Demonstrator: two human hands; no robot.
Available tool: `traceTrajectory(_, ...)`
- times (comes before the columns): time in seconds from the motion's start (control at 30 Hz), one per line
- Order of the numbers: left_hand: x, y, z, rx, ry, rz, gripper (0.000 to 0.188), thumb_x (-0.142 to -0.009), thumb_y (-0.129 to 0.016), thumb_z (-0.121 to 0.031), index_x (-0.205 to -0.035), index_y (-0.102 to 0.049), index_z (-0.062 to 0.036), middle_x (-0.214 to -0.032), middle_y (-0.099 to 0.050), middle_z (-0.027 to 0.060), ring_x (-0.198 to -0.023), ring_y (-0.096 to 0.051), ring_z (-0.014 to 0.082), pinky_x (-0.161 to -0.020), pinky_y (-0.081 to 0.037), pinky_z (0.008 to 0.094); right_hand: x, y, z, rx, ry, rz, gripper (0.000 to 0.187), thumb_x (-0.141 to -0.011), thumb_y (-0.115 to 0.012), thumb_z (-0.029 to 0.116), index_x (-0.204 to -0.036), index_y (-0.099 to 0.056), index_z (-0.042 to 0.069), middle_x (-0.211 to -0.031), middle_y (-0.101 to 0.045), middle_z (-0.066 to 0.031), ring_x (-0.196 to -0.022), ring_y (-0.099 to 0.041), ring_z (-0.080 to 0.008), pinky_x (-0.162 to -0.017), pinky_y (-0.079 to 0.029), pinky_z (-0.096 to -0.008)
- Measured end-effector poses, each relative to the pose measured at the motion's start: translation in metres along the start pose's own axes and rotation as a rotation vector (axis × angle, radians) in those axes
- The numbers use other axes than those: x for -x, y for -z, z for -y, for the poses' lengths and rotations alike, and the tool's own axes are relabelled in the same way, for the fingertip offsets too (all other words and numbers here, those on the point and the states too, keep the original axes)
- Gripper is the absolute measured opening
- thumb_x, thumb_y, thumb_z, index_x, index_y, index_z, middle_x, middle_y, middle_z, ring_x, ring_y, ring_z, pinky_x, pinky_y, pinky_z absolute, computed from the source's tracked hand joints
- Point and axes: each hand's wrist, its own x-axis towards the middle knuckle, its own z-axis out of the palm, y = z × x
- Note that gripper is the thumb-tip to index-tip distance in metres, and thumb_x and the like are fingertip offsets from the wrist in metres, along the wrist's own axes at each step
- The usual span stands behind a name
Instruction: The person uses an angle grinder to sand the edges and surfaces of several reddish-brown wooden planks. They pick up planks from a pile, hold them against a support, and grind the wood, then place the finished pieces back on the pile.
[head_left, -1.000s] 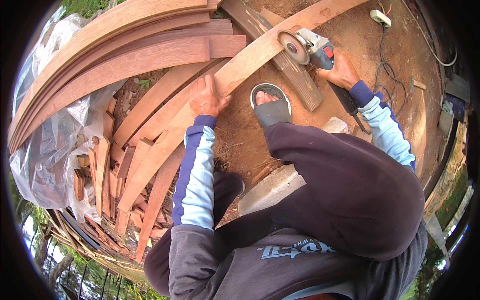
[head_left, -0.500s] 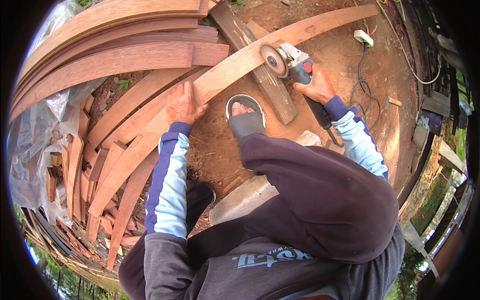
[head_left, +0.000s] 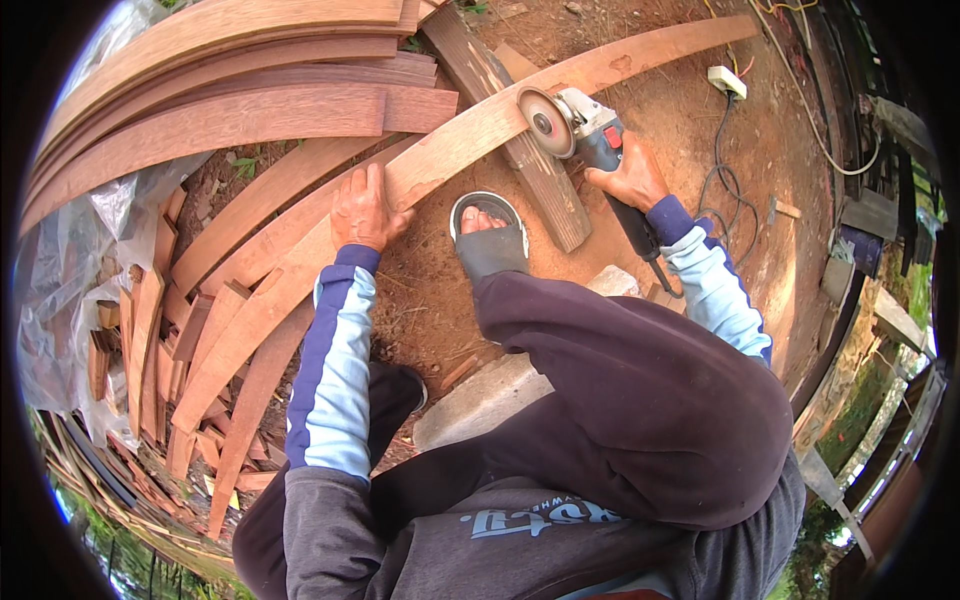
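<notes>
A long wooden plank (head_left: pixel 458 140) runs diagonally from the lower left to the upper right. My left hand (head_left: pixel 366 210) grips it near the middle, fingers over its face and thumb at the near edge. Held in my right hand (head_left: pixel 632 178) is an angle grinder (head_left: pixel 600 145) with a blue-grey body, a silver head and a red switch. Its round disc (head_left: pixel 545 122) overlaps the plank's near edge; whether it touches or spins I cannot tell. Under the plank lies a rough timber beam (head_left: pixel 550 190). My sandalled foot (head_left: pixel 490 232) rests on the soil just in front.
Planks are stacked (head_left: pixel 250 115) at the upper left, beside clear plastic sheeting (head_left: pixel 60 290). Wood offcuts (head_left: pixel 150 340) pile at the left. A concrete block (head_left: pixel 480 400) lies under my leg. A white power socket (head_left: pixel 727 80), a black cord (head_left: pixel 722 180) and a hammer (head_left: pixel 785 208) lie at the right.
Almost nothing differs. The view has shifted very slightly, while both hands keep the same hold on the plank and the grinder.
</notes>
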Motion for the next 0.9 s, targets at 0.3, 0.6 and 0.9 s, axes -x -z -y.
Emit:
traceTrajectory(0.3, 0.0005, -0.0026, 0.0012, 0.019, -0.01, -0.03, 0.068, -0.054, -0.087, -0.034, -0.107, -0.053, -0.0082, -0.098, -0.057, 0.0116, -0.094, -0.06, 0.0303, -0.08, -0.048, 0.0418, -0.0029, -0.0064, -0.0069, -0.038, 0.046, -0.033, 0.06, -0.062, -0.077, 0.033, -0.096, -0.056, -0.012, -0.09, -0.063, -0.032, -0.087, -0.064, -0.0437, -0.08, -0.051, -0.0454)
traceTrajectory(0.6, 0.0011, -0.0006, 0.0012, 0.013, 0.003, -0.008, 0.068, -0.053, -0.088, -0.034, -0.106, -0.053, -0.0083, -0.095, -0.057, 0.011, -0.093, -0.06, 0.0296, -0.079, -0.047, 0.0412, -0.0028, -0.0011, 0.0005, -0.047, 0.055, -0.02, 0.057, -0.061, -0.078, 0.03, -0.092, -0.057, -0.013, -0.085, -0.064, -0.0308, -0.082, -0.065, -0.0423, -0.074, -0.052, -0.0445)
traceTrajectory(0.9, 0.0015, 0.0026, 0.0008, 0.018, -0.009, 0.006, 0.068, -0.054, -0.088, -0.033, -0.106, -0.052, -0.0082, -0.096, -0.058, 0.0116, -0.093, -0.061, 0.0295, -0.079, -0.047, 0.0412, -0.0041, -0.0017, 0.0024, -0.048, 0.051, -0.056, 0.055, -0.061, -0.077, 0.03, -0.09, -0.059, -0.013, -0.083, -0.064, -0.0311, -0.08, -0.066, -0.0414, -0.072, -0.052, -0.0445)
